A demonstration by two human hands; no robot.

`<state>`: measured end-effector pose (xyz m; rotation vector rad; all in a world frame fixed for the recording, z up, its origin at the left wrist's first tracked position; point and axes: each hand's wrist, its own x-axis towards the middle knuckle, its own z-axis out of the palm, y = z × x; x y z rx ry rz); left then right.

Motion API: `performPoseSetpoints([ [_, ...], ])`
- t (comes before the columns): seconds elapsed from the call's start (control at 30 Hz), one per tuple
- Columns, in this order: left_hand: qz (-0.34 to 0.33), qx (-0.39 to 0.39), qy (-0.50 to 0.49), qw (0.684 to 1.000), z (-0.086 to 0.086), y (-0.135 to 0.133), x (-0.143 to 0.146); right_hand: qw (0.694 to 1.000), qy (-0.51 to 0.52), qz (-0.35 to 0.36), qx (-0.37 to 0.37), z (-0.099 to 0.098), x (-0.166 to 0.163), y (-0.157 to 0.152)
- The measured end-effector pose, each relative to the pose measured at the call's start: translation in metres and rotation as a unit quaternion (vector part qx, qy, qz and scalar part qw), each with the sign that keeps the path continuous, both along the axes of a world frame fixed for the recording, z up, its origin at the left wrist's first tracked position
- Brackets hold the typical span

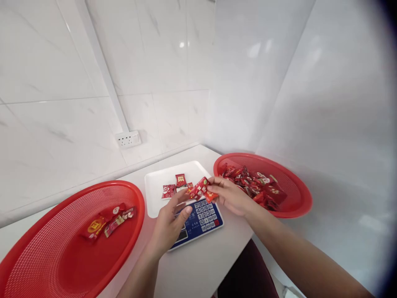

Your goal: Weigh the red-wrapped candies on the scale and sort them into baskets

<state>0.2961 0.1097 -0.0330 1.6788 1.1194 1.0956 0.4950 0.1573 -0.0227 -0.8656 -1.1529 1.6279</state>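
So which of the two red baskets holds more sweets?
The red basket on the right, next to the right hand: it holds a heaped pile of wrapped sweets. The left basket has only a few packets.

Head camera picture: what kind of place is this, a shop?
Probably a small packing or weighing corner, maybe in a shop. A scale sits on a white counter between two red baskets of wrapped sweets, with tiled walls behind.
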Motion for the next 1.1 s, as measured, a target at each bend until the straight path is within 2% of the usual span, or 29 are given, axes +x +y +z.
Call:
performPoseSetpoints([
  [0.07,-0.001,-0.014,-0.068,0.998,0.001,-0.003,0.003,0.999,0.019,0.031,-0.008,-0.007,-0.018,-0.014],
  [0.13,0.028,-0.028,-0.115,0.993,0.000,-0.005,0.003,0.998,0.045,0.042,-0.011,-0.011,-0.030,-0.023],
  [0.2,0.056,-0.041,-0.164,0.984,0.000,-0.004,0.001,0.996,0.071,0.046,-0.017,-0.013,-0.037,-0.028],
  [0.3,0.057,-0.060,-0.239,0.968,0.000,-0.003,-0.003,0.993,0.107,0.043,-0.037,-0.013,-0.037,-0.033],
  [0.47,0.048,-0.067,-0.264,0.961,0.002,-0.004,-0.003,0.984,0.132,0.065,-0.102,-0.014,-0.034,-0.042],
  [0.67,0.023,-0.060,-0.180,0.981,0.005,-0.013,0.004,0.998,0.036,0.055,-0.015,-0.011,-0.040,-0.048],
  [0.87,0.004,-0.053,-0.185,0.981,0.004,-0.016,0.006,0.992,-0.089,0.033,0.084,-0.008,-0.040,-0.049],
  [1.1,-0.015,-0.030,-0.193,0.981,0.005,-0.015,0.004,0.984,-0.116,-0.012,0.136,-0.006,-0.041,-0.053],
])
